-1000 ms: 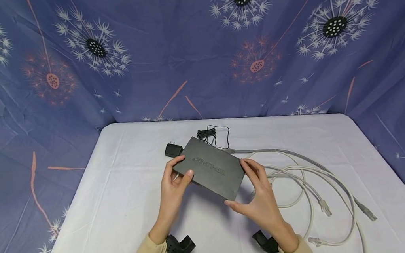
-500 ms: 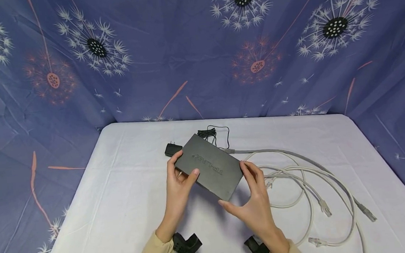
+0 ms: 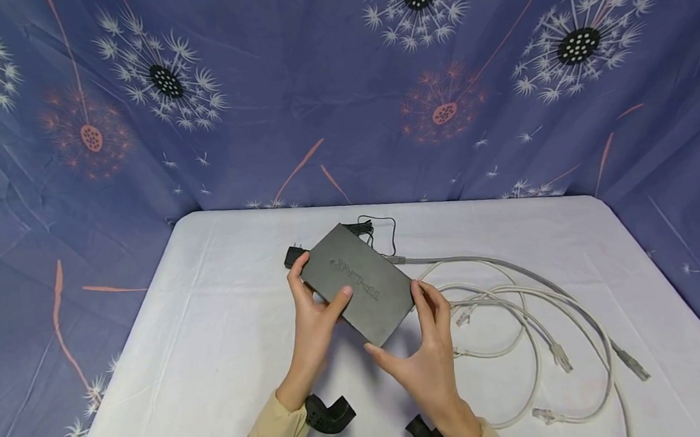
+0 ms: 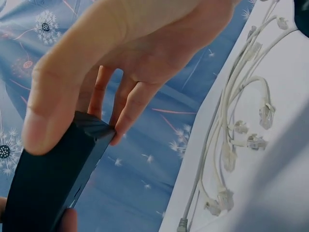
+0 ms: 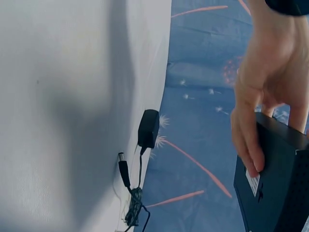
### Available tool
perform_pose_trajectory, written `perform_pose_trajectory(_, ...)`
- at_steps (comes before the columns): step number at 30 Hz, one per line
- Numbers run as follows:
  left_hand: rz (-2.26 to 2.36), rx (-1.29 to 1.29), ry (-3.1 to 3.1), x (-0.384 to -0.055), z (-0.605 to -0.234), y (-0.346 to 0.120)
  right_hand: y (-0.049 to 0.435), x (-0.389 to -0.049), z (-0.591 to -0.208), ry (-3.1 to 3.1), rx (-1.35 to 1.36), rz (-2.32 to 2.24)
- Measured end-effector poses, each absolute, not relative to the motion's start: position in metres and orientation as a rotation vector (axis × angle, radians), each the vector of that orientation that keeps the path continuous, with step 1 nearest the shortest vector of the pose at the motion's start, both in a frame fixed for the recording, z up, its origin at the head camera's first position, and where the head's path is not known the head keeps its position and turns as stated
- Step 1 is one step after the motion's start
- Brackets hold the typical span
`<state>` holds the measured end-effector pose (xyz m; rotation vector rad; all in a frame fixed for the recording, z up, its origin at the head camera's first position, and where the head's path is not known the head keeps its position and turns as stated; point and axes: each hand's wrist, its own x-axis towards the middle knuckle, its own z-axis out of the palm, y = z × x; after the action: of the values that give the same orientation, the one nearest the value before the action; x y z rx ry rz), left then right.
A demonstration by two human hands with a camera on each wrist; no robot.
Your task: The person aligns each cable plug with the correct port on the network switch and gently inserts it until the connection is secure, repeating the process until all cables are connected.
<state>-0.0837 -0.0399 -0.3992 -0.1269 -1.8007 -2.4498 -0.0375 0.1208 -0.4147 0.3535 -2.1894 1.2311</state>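
Observation:
Both hands hold up a dark grey TP-LINK network switch (image 3: 360, 283), tilted, above the table; its lettering faces up. My left hand (image 3: 315, 324) grips its left side, thumb on top. In the right wrist view, fingers (image 5: 253, 159) of that left hand press the underside by a white label. My right hand (image 3: 422, 357) pinches the right end, thumb at the near corner and fingers at the far corner. That right hand (image 4: 130, 58) also fills the top of the left wrist view, and the switch (image 4: 43, 188) is seen edge-on there.
A black power adapter (image 3: 293, 257) lies behind the switch, beside its bundled cord (image 3: 362, 228). The cord's barrel plug (image 5: 124, 169) shows in the right wrist view. Several coiled network cables (image 3: 537, 361) with clear plugs spread over the right of the white-covered table (image 3: 201, 367).
The switch has turned clockwise in the hands, with its far corner rising in view. My right hand has moved left; my left hand has shifted slightly right. Both keep their hold.

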Motion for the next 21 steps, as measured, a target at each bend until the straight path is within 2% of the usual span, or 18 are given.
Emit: perform_pose_trajectory(21, -2.430, -0.034, -1.745, -0.0882, -0.4025, -0.0370, 0.1145, -0.0275, -0.4167, -2.316, 0.297, 1.171)
